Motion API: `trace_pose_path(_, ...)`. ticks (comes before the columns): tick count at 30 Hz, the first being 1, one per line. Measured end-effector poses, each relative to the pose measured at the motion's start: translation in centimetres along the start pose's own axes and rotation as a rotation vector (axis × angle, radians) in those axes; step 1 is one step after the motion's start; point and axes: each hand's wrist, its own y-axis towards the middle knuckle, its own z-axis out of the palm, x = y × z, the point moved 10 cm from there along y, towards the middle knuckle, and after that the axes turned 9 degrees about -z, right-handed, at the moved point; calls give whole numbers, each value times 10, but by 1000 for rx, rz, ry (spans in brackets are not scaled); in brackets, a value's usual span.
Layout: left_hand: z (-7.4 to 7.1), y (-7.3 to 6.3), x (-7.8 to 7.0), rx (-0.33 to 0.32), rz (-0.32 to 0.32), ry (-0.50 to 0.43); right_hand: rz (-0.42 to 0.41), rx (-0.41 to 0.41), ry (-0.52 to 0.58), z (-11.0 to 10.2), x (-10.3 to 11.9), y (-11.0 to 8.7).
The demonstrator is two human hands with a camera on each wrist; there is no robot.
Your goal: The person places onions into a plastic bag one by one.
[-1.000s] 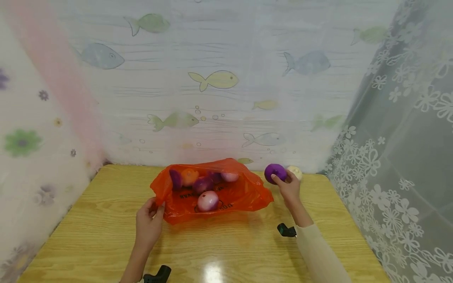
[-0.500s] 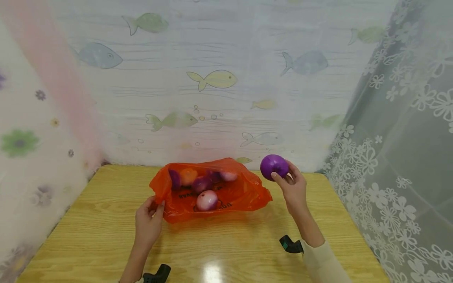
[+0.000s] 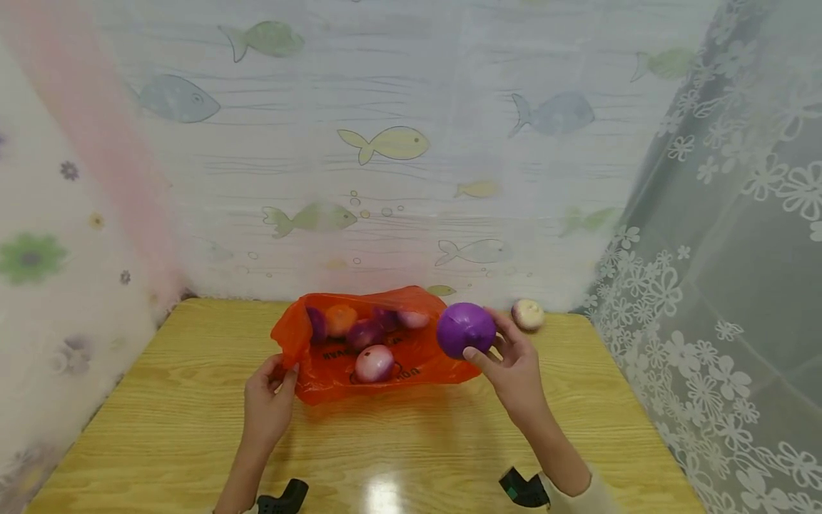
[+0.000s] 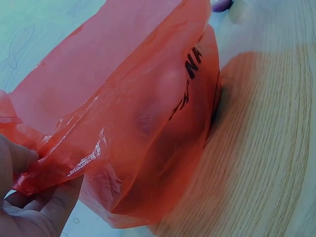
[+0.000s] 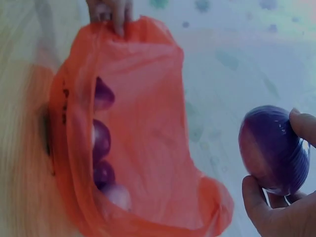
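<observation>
A red plastic bag point(image 3: 424, 368) lies on the table with its mouth toward me. Inside are several purple onions, a pale-topped onion point(image 3: 375, 364) at the front and an orange-looking round one point(image 3: 340, 320) at the back. My left hand point(image 3: 270, 403) pinches the bag's left edge; in the left wrist view, thumb and fingers point(image 4: 61, 200) grip the film. Held by my right hand point(image 3: 516, 371) is a large purple onion point(image 3: 466, 330), raised at the bag's right edge. The right wrist view shows this onion point(image 5: 274, 150) between thumb and fingertips, apart from the bag.
Another onion point(image 3: 528, 314), whitish with purple, sits at the table's back right corner. A patterned curtain with fish point(image 3: 392, 143) hangs behind the wooden table point(image 3: 359, 450). Lace-like flowered cloth point(image 3: 700, 343) borders the right side.
My right hand has lifted the purple onion off the back right of the table and carried it left to the bag's right side. My left hand keeps its place on the bag.
</observation>
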Motion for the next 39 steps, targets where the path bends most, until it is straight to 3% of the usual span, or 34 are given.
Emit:
trace_pose_path(8, 0, 0, -1, -1, 4, -1, 49, 123, 22, 34, -18, -15)
trace_pose_path(17, -1, 1, 1, 12, -19, 13, 139, 293, -70, 74, -42, -19)
trace_pose_path(27, 1, 1, 2, 29, -26, -1, 157, 417, -148, 114, -61, -6)
trace_pose_path(39, 2, 3, 2, 25, -12, -5, 92, 542, -311, 159, -80, 32)
